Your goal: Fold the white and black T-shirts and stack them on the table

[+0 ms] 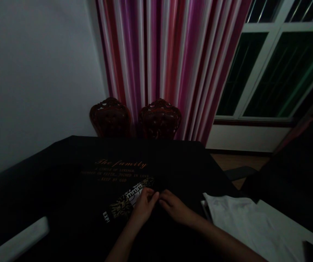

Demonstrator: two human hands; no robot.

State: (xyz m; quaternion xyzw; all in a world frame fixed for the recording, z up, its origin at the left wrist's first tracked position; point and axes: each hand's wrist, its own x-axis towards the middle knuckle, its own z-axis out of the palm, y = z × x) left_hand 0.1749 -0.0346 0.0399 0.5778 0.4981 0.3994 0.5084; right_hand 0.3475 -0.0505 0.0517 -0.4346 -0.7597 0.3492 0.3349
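A piece of black printed cloth, perhaps a garment, lies on the black tablecloth. White letters and a gold-and-white pattern show on it, but its outline melts into the dark. My left hand rests over the right part of the print, thumb and fingers pinched together at the cloth. Close beside it, almost touching fingertips, my right hand is closed in a similar pinch. Black material appears to be between the fingers of both hands, though the dim light hides exactly how much.
White folded cloth lies at the right on a pale surface. A long white object sits at lower left. Two carved chairs stand behind the table, before a striped curtain. Gold lettering marks the tablecloth.
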